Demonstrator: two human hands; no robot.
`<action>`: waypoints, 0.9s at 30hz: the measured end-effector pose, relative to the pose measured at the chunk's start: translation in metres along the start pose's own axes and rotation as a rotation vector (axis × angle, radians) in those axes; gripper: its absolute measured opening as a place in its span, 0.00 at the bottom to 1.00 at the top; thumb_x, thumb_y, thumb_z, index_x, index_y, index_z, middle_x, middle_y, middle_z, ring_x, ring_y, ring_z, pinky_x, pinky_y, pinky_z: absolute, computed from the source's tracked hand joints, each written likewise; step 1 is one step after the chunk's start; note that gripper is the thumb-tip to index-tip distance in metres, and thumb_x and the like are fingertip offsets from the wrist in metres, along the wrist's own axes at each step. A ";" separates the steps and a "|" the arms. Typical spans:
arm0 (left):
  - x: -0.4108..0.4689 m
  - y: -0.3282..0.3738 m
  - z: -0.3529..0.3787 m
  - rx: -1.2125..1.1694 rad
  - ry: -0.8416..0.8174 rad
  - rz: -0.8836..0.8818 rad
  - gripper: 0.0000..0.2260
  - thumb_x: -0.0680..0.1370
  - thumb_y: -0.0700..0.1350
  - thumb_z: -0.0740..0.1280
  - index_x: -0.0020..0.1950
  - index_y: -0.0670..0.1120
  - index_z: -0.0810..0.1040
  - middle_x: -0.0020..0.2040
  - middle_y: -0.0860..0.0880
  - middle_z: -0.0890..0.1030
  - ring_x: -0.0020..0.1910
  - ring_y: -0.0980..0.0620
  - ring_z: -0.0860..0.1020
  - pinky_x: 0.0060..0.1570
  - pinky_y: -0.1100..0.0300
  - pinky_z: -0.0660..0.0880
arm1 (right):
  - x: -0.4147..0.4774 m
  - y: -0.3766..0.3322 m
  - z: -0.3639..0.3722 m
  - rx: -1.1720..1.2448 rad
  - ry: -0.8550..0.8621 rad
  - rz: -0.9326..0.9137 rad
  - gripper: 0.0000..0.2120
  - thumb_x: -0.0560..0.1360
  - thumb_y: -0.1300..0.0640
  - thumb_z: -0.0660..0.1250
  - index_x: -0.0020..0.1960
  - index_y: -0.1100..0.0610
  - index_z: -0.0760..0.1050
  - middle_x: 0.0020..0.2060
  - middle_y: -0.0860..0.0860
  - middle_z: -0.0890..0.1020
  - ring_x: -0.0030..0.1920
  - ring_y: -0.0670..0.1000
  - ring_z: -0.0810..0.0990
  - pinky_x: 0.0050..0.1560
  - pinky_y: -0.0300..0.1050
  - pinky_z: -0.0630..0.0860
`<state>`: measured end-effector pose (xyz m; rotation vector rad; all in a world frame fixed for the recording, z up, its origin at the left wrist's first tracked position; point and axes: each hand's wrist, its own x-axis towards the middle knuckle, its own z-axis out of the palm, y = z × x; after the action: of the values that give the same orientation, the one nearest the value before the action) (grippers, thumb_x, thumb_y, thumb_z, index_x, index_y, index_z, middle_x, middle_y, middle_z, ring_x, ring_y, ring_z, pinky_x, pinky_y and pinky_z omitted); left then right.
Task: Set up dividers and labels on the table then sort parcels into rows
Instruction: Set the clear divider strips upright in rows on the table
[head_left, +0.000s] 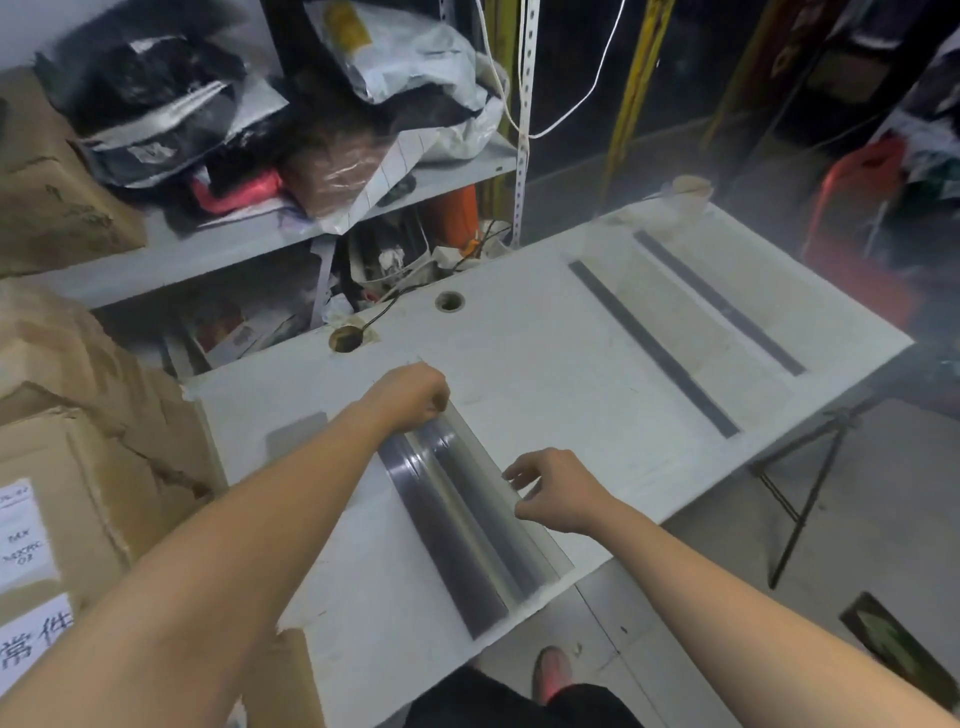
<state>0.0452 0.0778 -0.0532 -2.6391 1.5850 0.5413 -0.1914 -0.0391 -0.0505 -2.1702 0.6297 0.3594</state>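
This is a parcel stockroom, the back room of a courier depot by the look of it. A grey metal shelf (457, 176) at the far left is heaped with plastic mailer bags (415, 62), and labelled cardboard boxes (78, 467) are stacked at the near left. A white folding table (545, 374) carries dark divider strips (652, 349) above a bare concrete floor (883, 519).

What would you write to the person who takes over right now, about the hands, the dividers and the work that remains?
Left hand pinches the near divider at its far end; right hand pinches its right edge, about halfway along.
Done: middle divider and right divider lie flat on the table.
Left: finish placing the near divider, add labels (none seen), sort the parcels, now on the shelf behind.
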 end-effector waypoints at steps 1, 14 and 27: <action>0.003 -0.004 0.000 0.000 0.003 0.016 0.05 0.76 0.40 0.70 0.49 0.47 0.83 0.50 0.50 0.81 0.50 0.48 0.79 0.50 0.54 0.77 | 0.000 0.001 0.001 0.016 0.003 0.012 0.18 0.68 0.63 0.69 0.57 0.55 0.82 0.49 0.50 0.84 0.40 0.49 0.83 0.37 0.38 0.79; 0.059 -0.015 -0.025 0.182 0.126 0.028 0.06 0.76 0.37 0.67 0.48 0.47 0.79 0.48 0.49 0.77 0.46 0.45 0.77 0.39 0.58 0.66 | -0.016 0.037 -0.038 0.005 0.093 0.092 0.17 0.72 0.64 0.66 0.58 0.54 0.83 0.50 0.46 0.86 0.42 0.44 0.83 0.37 0.30 0.74; 0.141 0.050 -0.083 0.128 0.281 -0.041 0.07 0.75 0.34 0.70 0.49 0.44 0.82 0.50 0.45 0.81 0.49 0.43 0.79 0.46 0.55 0.75 | -0.028 0.097 -0.109 -0.022 0.217 0.074 0.17 0.73 0.64 0.66 0.59 0.54 0.83 0.52 0.47 0.85 0.47 0.45 0.82 0.51 0.35 0.76</action>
<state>0.0860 -0.0827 -0.0099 -2.7378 1.5638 0.0642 -0.2636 -0.1678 -0.0330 -2.2288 0.8317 0.1708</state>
